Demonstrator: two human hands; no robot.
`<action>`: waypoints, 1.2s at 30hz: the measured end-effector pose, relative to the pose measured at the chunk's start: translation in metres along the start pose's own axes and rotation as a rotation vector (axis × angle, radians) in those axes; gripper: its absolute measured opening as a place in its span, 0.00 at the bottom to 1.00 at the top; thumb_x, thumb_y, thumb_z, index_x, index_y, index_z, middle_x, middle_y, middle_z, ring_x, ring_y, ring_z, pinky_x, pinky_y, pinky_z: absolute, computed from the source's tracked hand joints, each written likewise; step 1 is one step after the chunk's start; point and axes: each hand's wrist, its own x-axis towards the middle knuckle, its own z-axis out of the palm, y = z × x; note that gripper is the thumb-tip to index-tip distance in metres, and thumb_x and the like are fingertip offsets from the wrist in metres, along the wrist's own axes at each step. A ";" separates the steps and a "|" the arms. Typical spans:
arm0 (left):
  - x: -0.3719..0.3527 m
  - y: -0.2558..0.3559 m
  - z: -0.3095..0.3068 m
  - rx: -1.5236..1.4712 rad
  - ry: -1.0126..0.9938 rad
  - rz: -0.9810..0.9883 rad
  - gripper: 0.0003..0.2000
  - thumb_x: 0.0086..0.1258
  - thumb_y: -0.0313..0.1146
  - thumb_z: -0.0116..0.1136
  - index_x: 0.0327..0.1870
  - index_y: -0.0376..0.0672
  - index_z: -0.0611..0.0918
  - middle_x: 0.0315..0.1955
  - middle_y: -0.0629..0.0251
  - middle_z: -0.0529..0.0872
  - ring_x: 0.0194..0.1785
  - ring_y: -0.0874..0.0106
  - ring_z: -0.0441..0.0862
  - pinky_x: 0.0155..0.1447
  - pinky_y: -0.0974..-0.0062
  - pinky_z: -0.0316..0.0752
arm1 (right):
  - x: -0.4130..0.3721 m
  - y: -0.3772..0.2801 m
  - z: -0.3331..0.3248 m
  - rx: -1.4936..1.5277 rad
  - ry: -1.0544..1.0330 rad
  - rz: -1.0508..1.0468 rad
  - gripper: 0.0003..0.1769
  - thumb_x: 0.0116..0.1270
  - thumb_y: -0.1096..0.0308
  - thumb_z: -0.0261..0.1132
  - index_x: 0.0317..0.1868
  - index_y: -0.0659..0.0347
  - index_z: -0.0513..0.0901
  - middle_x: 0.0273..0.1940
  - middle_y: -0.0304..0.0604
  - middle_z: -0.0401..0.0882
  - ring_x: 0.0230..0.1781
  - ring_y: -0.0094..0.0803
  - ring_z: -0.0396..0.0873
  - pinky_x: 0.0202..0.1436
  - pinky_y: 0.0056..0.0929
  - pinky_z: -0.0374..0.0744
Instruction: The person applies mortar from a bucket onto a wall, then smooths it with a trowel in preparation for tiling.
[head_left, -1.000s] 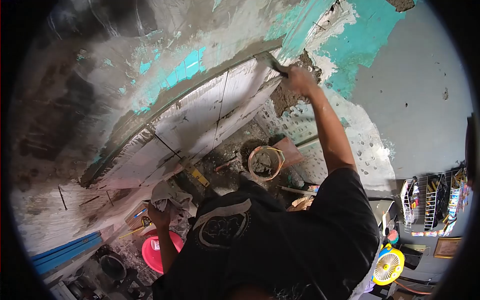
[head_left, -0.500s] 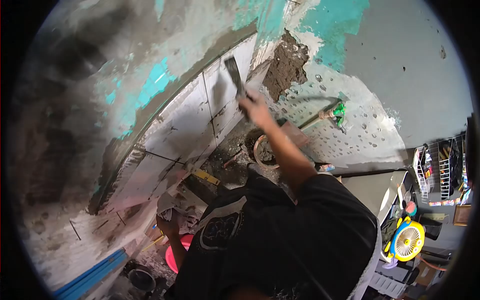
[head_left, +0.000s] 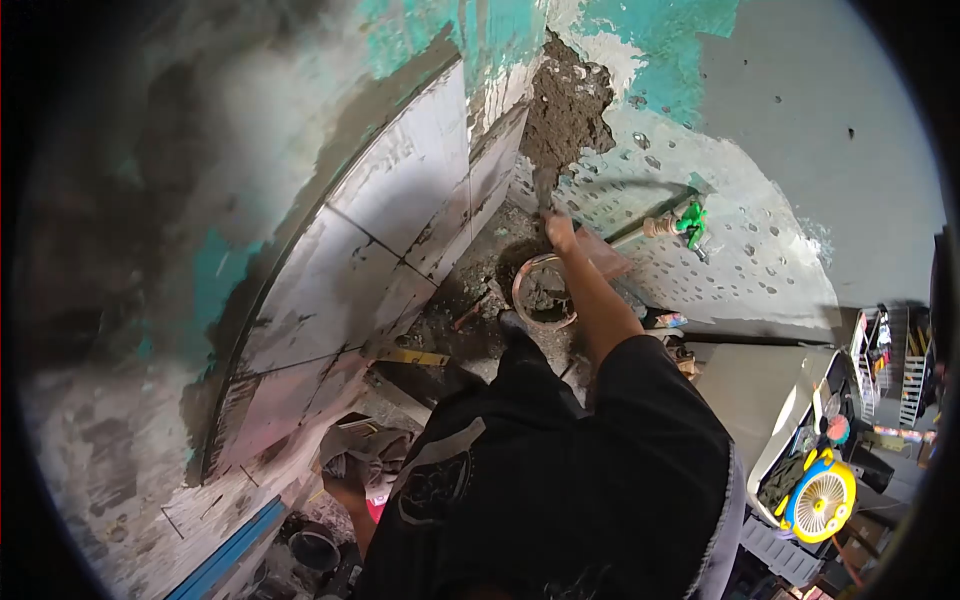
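My right hand [head_left: 562,234] is closed around the handle of a putty knife [head_left: 545,188]. Its flat blade points up to the lower edge of a rough brown mortar patch [head_left: 568,112] on the pitted wall. In my left hand [head_left: 345,486], low at the left, a crumpled grey cloth [head_left: 378,452] is gripped. White wall tiles [head_left: 400,185] with dark joints and smears of mortar cover the wall at the left. Just below my right hand stands a round bucket [head_left: 519,291] with mortar in it.
A green-handled tap [head_left: 692,224] sticks out from the pitted wall. A yellow level [head_left: 412,356] lies by the tiles' foot. Blue bars [head_left: 232,550] are at lower left, near a dark bucket [head_left: 314,548]. A yellow and blue fan [head_left: 820,497] stands at lower right.
My right hand has moved the putty knife from in front of the tiles over to the right, below the mortar patch. The view has shifted, and more of the cloth shows at my left hand.
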 end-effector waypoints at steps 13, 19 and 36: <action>-0.046 0.097 0.021 0.423 0.087 -0.204 0.23 0.53 0.32 0.65 0.48 0.26 0.76 0.43 0.44 0.81 0.48 0.53 0.79 0.52 0.62 0.72 | 0.171 -0.049 0.010 -0.406 0.266 -0.267 0.17 0.60 0.58 0.56 0.42 0.62 0.76 0.37 0.60 0.78 0.40 0.57 0.75 0.44 0.46 0.72; -0.060 0.124 0.037 0.509 0.165 -0.207 0.22 0.54 0.35 0.66 0.45 0.27 0.77 0.42 0.44 0.82 0.48 0.52 0.80 0.50 0.61 0.73 | 0.182 -0.059 0.023 -0.574 0.320 -0.303 0.15 0.61 0.59 0.57 0.40 0.62 0.76 0.30 0.60 0.79 0.35 0.57 0.77 0.36 0.48 0.74; -0.035 0.153 0.061 0.465 0.124 -0.130 0.23 0.52 0.39 0.68 0.42 0.28 0.79 0.37 0.47 0.84 0.43 0.54 0.82 0.46 0.63 0.74 | 0.098 -0.073 0.063 -0.122 -0.020 -0.124 0.17 0.62 0.63 0.56 0.49 0.62 0.75 0.28 0.56 0.79 0.31 0.54 0.78 0.36 0.44 0.74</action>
